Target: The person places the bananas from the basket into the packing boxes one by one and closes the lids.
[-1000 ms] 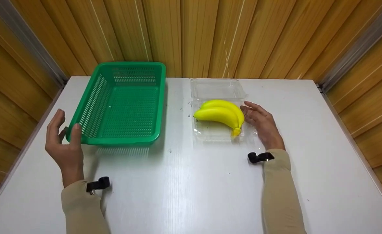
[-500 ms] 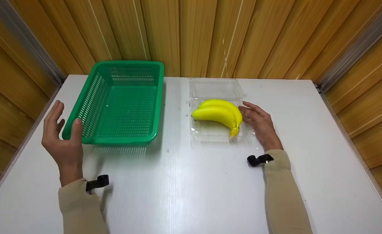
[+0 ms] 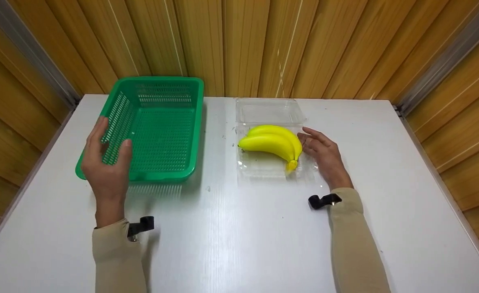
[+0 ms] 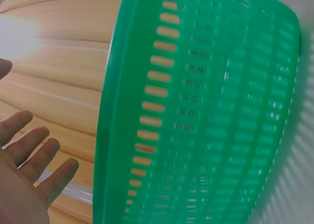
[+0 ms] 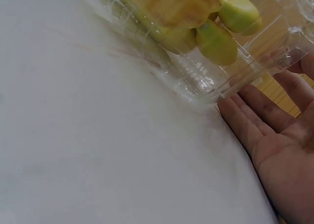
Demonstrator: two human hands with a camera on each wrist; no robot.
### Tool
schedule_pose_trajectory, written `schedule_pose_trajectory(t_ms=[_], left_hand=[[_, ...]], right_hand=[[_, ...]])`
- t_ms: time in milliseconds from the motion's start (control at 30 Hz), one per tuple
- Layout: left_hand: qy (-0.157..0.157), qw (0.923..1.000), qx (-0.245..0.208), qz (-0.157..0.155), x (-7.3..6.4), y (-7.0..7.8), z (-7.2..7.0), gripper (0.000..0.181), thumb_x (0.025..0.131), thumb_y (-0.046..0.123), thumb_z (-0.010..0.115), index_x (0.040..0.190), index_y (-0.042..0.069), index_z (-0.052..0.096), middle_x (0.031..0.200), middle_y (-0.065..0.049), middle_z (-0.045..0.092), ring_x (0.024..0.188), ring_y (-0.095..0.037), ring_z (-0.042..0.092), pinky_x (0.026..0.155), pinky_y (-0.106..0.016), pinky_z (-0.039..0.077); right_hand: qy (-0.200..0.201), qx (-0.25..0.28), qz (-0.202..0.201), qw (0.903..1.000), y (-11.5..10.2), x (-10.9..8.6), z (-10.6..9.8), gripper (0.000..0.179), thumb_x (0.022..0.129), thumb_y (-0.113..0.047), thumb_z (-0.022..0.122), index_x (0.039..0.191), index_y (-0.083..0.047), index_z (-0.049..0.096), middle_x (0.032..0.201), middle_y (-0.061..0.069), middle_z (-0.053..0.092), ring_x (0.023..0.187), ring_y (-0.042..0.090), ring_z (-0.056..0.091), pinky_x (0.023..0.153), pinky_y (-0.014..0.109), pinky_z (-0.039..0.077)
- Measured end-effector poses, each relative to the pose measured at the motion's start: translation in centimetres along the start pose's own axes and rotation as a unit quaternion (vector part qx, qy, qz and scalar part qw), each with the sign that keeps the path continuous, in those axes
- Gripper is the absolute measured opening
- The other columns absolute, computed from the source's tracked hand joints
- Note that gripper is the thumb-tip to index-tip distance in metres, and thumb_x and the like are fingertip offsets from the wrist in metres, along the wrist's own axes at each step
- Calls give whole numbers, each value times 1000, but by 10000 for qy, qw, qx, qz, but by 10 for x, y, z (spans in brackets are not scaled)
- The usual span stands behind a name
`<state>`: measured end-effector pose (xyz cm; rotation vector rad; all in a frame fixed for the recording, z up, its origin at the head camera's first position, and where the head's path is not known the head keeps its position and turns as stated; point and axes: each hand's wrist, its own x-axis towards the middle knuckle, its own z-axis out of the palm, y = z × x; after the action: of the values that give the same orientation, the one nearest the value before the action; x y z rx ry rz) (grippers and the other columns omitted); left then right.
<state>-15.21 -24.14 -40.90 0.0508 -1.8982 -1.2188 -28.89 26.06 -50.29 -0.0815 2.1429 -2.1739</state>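
Note:
A bunch of bright yellow bananas lies in a clear plastic clamshell container, its lid folded open toward the wall. At the container's right side my right hand rests on the table with fingers fairly straight. In the right wrist view its fingertips touch the container's edge, and the thumb is partly cut off. My left hand is raised over the near left corner of a green plastic basket, fingers spread and holding nothing. In the left wrist view a gap separates that hand from the basket's rim.
The basket stands at the back left of the white table, with nothing in it, close to the wood-panelled wall. Table surface lies between basket and container. Panelled walls also close off both sides.
My left hand has moved right, from beside the basket's near left corner to over it. My right hand, the bananas and the container have stayed put; the view has shifted slightly.

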Motion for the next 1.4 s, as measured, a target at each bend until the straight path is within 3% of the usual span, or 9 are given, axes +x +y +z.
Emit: schedule_pose_trajectory(t_ms=[300,533,733,967,1167,1400], left_hand=[[-324,9993,-155,-85,-4,14,29,59,96,16,75,152,8,59,158,-1,55,147,-14,46,110,-33,47],[-514,9973,-496,182,-7,20,54,57,98,17,73,151,4,58,158,-6,54,147,-15,46,110,-37,47],[-752,9933,-792,379,-11,28,76,60,97,21,72,152,1,56,159,-8,53,147,-17,46,112,-50,47],[-958,9861,-1246,546,-17,44,102,56,98,11,70,151,-1,56,158,-10,53,146,-19,48,111,-48,48],[-1142,9811,-1521,365,-22,59,122,55,100,15,69,151,-1,55,158,-11,53,144,-19,50,111,-47,49],[-1276,9768,-1709,214,-27,63,140,55,102,19,66,153,2,55,158,-8,53,143,-17,51,112,-48,49]], right_hand=[[-39,-65,-40,10000,0,-1,0,48,109,-26,60,156,-15,56,153,11,57,144,26,51,120,39,40],[-28,80,-32,10000,0,0,-1,45,109,-22,58,154,-13,57,153,13,57,144,27,50,119,38,41],[1,-64,-13,10000,0,0,-2,45,109,-21,58,154,-14,58,152,12,59,142,26,52,118,37,42],[23,-116,-23,9999,1,-1,0,47,108,-20,57,155,-14,57,151,11,60,141,27,53,119,40,41],[132,-219,12,9997,2,-3,2,45,107,-20,58,152,-18,60,149,8,62,138,23,55,116,37,45],[86,-68,-41,9999,0,-2,2,44,107,-18,57,151,-16,61,149,11,61,139,25,55,115,36,46]])
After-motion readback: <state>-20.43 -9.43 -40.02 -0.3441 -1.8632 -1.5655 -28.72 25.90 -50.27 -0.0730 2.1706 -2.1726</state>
